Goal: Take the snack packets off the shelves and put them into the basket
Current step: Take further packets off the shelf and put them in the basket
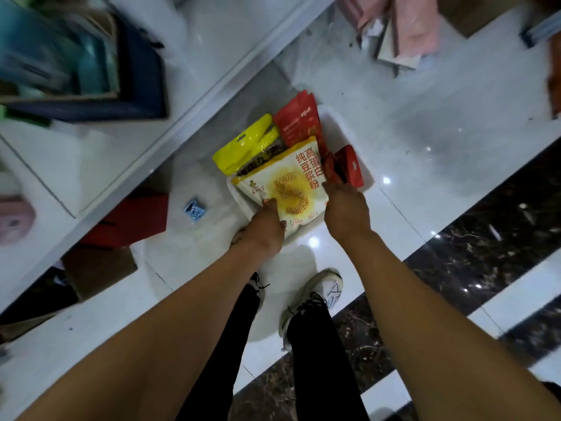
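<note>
A white basket (343,129) sits on the pale floor below me. On top of its contents lies a white soy-powder packet (291,180) with a big yellow 5. My left hand (267,229) grips that packet's near left edge and my right hand (346,211) holds its right edge. Behind it in the basket are a yellow packet (246,144) and a red packet (297,120). A smaller red packet (349,165) stands at the basket's right side.
White shelves (127,141) run along the left, holding boxes and a red box (133,220) lower down. A small blue sachet (194,209) lies on the floor by the shelf. Pink packs (403,28) lie on the floor farther off. My feet (321,296) stand just behind the basket.
</note>
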Available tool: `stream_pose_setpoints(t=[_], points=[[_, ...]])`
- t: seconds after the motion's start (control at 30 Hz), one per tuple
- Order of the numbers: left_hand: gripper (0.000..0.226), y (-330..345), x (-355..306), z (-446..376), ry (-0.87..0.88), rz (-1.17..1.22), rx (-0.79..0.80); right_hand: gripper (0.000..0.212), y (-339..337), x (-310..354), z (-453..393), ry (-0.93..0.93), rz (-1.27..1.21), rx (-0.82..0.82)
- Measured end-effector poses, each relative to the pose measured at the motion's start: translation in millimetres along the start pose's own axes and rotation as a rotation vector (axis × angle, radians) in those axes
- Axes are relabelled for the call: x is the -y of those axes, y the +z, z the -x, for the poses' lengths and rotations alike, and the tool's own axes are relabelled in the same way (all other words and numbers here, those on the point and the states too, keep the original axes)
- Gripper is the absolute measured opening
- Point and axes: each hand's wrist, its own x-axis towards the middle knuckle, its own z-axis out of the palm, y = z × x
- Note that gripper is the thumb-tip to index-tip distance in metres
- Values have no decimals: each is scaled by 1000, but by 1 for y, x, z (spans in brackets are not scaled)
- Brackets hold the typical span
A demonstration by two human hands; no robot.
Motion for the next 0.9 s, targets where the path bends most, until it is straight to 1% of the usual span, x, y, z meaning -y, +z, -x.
stream_pose_setpoints(t=[0.1,0.13,0.17,0.23,0.3,0.37,0.43,0.47,0.57,0.63,0.73,0.77,0.83,0.9], points=[[59,-35,-41,29,145,-191,20,49,-47,7,25,-44,25,-114],[60,-50,-58,43,183,-247,11,46,-66,8,34,-44,25,-158],[59,-65,-76,57,217,-282,-12,41,-89,9,42,-68,20,-158],[55,-97,-116,87,289,-326,-90,36,-144,16,66,-89,11,-205],[51,-131,-156,127,403,-387,-153,47,-205,20,97,-78,36,-265],[57,-166,-198,166,553,-451,-211,45,-260,16,124,-68,117,-334],[64,-204,-242,212,645,-483,-296,55,-319,11,158,-90,153,-474],[67,-224,-267,236,678,-485,-344,56,-351,11,178,-103,179,-546],[68,-281,-333,307,812,-472,-449,46,-447,24,224,-151,270,-687],[67,-319,-367,357,888,-478,-541,45,-510,41,253,-183,307,-797],[65,-370,-399,421,957,-451,-673,55,-588,71,281,-217,343,-922],[64,-385,-403,440,968,-443,-714,54,-608,82,291,-238,341,-967],[60,-417,-403,476,988,-429,-804,43,-644,110,306,-316,344,-1075],[55,-446,-397,509,1022,-443,-862,47,-670,140,314,-388,383,-1136]])
